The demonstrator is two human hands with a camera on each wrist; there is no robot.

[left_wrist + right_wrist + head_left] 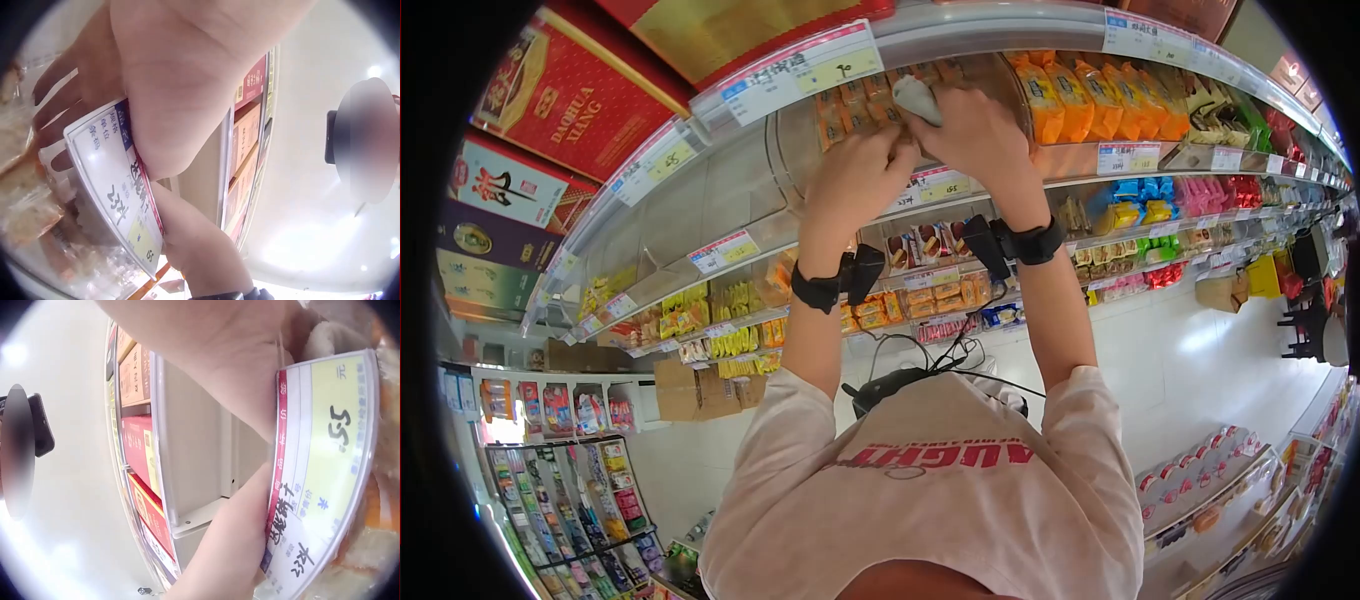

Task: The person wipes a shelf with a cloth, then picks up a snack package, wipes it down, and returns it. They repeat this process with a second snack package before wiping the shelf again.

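Observation:
In the head view my right hand [980,135] grips a bunched grey-white cloth [917,100] over the upper snack shelf. The cloth [331,339] also shows behind the price tag [325,444] in the right wrist view. Close beside it, my left hand [858,185] reaches over the shelf's front lip to the small wrapped snacks [830,120]. Seen from the left wrist, its fingers [57,115] extend loosely behind the price tag [115,181], near clear-wrapped snacks [28,212]. Its fingertips are partly hidden.
Orange snack packs [1100,95] stand right of the hands. A clear plastic bin [720,180] lies to the left. Red gift boxes [580,100] sit above. Lower shelves hold more wrapped snacks [925,245]. Cables [960,350] hang at the waist.

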